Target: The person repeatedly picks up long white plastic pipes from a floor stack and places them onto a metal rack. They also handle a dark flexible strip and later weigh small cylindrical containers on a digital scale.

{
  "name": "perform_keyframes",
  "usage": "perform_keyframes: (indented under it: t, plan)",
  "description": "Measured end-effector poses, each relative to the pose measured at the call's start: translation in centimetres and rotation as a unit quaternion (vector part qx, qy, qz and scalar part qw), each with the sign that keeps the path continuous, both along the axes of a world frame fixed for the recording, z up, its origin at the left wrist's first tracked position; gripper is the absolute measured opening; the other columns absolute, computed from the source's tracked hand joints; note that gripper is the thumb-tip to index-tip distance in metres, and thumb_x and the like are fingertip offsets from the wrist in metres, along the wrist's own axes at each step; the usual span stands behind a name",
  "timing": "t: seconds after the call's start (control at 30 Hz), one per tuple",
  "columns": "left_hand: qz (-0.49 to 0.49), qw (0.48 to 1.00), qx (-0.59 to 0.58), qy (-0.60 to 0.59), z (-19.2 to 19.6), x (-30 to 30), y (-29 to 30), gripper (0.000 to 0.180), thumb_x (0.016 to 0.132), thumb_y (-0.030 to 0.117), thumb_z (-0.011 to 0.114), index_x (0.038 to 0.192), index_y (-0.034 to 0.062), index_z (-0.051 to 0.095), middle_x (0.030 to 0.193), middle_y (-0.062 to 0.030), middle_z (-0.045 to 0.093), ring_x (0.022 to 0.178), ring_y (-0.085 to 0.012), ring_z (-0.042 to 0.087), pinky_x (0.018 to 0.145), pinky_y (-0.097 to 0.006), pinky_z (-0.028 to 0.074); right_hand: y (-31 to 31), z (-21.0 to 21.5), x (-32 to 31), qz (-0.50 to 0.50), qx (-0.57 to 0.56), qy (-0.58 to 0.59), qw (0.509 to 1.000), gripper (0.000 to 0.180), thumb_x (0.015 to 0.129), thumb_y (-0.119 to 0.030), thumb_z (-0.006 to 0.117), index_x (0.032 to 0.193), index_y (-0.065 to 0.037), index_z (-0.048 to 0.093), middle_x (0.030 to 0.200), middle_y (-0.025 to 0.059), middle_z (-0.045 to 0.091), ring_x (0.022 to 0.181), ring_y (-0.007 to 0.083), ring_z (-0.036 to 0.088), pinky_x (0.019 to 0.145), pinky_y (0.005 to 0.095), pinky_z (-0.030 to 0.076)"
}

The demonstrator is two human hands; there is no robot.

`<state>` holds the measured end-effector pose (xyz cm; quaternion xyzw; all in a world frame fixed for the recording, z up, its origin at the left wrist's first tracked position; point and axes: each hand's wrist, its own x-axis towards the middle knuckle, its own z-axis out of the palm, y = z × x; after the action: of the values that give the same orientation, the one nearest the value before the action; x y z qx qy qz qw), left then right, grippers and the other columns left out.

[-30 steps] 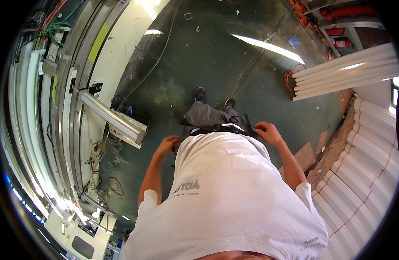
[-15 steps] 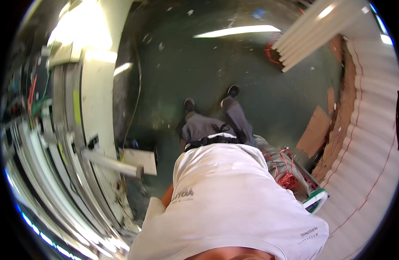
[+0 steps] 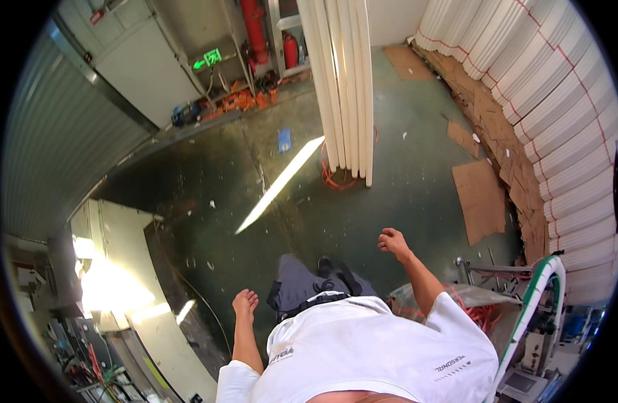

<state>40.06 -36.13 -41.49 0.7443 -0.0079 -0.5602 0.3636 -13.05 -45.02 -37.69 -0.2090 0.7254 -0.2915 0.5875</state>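
My left hand (image 3: 246,302) hangs low at my left side, holding nothing, its fingers loosely apart. Out in front of my right side, my right hand (image 3: 393,242) is also bare, with loosely bent fingers that do not close on anything. Neither hand touches anything. Ahead of me stands a bundle of long white tubes (image 3: 342,101), and a coil of red cord (image 3: 337,178) lies on the floor at its foot. My right hand is nearer to this bundle than my left.
White tubes (image 3: 510,74) tied with red cord are stacked along the right, beside cardboard sheets (image 3: 479,201). At lower right is a cart with a green-and-white handle (image 3: 534,295). A pale machine cabinet (image 3: 131,248) stands left. Far back are a fire extinguisher (image 3: 291,50) and a shutter (image 3: 60,134).
My view has swung to the left and lifted, bringing the shutter and back wall into sight. Both hands, hidden before, now show. The white tubes ahead appear nearer the middle.
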Motion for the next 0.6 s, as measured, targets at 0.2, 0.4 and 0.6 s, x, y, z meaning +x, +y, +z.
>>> perform_keyframes:
  t: [0.2, 0.4, 0.6]
  plan:
    - [-0.125, 0.988, -0.089, 0.027, 2.8, -7.1, -21.6, 0.027, 0.093, 0.020, 0.052, 0.114, 0.0024, 0.054, 0.100, -0.0114, 0.062, 0.081, -0.0199, 0.064, 0.068, -0.031, 0.055, -15.2, 0.9, -2.5, 0.030, -0.110, 0.048, 0.992, 0.050, 0.087, -0.015, 0.062, 0.130, 0.004, 0.044, 0.100, 0.0114, 0.060, 0.081, 0.0174, 0.062, 0.069, 0.0299, 0.053]
    - [-0.274, 0.942, -0.177, 0.073, 4.8, -18.2, -44.3, 0.036, 0.094, 0.025, 0.054, 0.121, 0.0005, 0.051, 0.108, -0.0134, 0.060, 0.088, -0.0214, 0.064, 0.074, -0.032, 0.054, -25.7, 0.8, -8.5, 0.014, -0.162, 0.149, 0.975, 0.062, 0.081, -0.024, 0.071, 0.130, 0.004, 0.045, 0.111, 0.0152, 0.061, 0.098, 0.0213, 0.061, 0.080, 0.0322, 0.051]
    - [-0.402, 0.855, -0.318, 0.081, 10.7, -33.0, -64.8, 0.050, 0.093, 0.029, 0.057, 0.130, -0.0016, 0.044, 0.116, -0.0135, 0.058, 0.096, -0.0205, 0.062, 0.075, -0.031, 0.054, -31.1, 6.0, -11.3, -0.055, -0.116, 0.191, 0.973, 0.070, 0.076, -0.029, 0.075, 0.128, 0.007, 0.046, 0.115, 0.0205, 0.060, 0.107, 0.0268, 0.059, 0.091, 0.0351, 0.048]
